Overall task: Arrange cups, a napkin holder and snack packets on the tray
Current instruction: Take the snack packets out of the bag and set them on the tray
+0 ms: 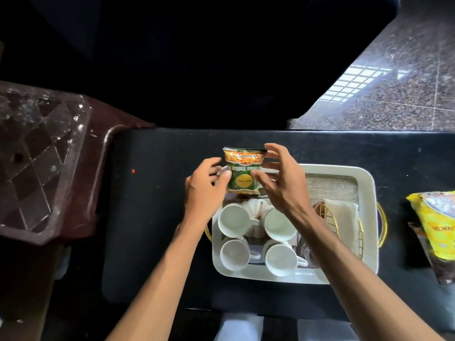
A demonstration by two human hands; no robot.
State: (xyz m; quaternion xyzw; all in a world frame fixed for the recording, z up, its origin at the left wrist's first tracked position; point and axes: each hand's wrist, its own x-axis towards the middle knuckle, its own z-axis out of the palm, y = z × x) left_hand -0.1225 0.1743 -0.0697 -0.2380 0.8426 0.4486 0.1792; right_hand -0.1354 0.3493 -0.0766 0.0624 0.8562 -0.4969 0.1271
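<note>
bare forearms (160, 279), bare hands (205, 185) (283, 180)

Both forearms reach forward, left hand (205, 187) and right hand (280, 179) each pinching the packet (243, 168).

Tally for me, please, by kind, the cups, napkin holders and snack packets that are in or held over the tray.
White cups: 4
Napkin holder: 1
Snack packet, held over the tray: 1
Total: 6
</note>
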